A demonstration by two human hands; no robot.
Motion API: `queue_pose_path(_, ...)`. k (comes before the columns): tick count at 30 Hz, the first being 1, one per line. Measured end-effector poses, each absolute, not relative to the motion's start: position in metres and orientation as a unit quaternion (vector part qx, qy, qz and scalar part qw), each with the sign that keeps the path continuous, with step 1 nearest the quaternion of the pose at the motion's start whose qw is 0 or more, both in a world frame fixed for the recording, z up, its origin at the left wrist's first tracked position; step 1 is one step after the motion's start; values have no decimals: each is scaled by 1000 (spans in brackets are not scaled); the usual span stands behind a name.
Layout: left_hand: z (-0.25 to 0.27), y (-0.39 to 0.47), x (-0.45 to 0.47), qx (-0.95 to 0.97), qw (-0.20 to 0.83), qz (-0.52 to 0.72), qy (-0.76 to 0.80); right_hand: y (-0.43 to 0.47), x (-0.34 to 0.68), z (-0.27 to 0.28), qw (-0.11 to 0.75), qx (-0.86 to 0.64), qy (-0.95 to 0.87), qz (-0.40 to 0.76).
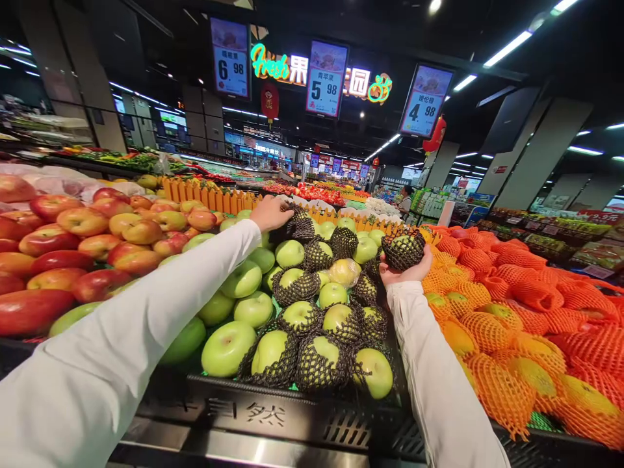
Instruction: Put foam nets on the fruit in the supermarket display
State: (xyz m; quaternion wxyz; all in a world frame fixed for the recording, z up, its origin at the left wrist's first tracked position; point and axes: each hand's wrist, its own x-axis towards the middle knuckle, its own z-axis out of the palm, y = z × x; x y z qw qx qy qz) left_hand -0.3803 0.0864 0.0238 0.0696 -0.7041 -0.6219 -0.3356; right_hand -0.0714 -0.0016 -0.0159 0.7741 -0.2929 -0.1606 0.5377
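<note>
My right hand (408,270) is wrapped from below around a green apple in a black foam net (403,249), lifted at the right edge of the apple bin. At the back of the bin, my left hand (273,213) has its fingers curled on another apple in black netting (300,225); its fingertips are partly hidden. Between my arms lie several green apples, some netted, such as a front one (322,361), and some bare, such as one at the front left (228,349). A fruit in clear wrap (344,272) sits among them.
Red-yellow apples (82,250) are heaped on the left. Oranges in orange nets (507,364) and fruit in red nets (531,292) fill the right. A low orange picket fence (209,197) borders the back. The black bin's front edge (263,413) faces me. Price signs (326,79) hang overhead.
</note>
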Motion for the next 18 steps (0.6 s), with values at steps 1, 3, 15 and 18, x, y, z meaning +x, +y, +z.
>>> queue_pose_path(1, 22, 78, -367, -699, 79, -355, -616, -1, -72, -17, 774, -292, -165, 537)
queue_pose_path(3, 14, 57, -338, -725, 105, -382, -564, 2, -72, -20, 775, -290, -178, 533)
queue_pose_path(15, -60, 7, -282, -933, 57, -66, -349, 9, -78, -33, 803, -269, -219, 485)
queue_pose_path(18, -63, 9, -284, -932, 42, -51, -357, 6, -81, -31, 807, -259, -218, 484)
